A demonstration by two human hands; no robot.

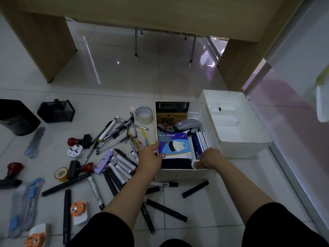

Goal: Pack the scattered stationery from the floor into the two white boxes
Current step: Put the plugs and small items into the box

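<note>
A blue face mask box (173,145) lies inside the nearer white box (178,174) on the tiled floor (124,77), beside a calculator (170,113) and a grey mouse (187,124). The left hand (150,155) grips the mask box's left edge; the right hand (209,158), fingers curled, reaches into the box's near right corner, though whether it holds anything cannot be told. A second white box (249,147) sits just beside it. Markers (122,166), pens (114,132), tape rolls (143,115) and stamps (79,140) lie scattered to the left.
</note>
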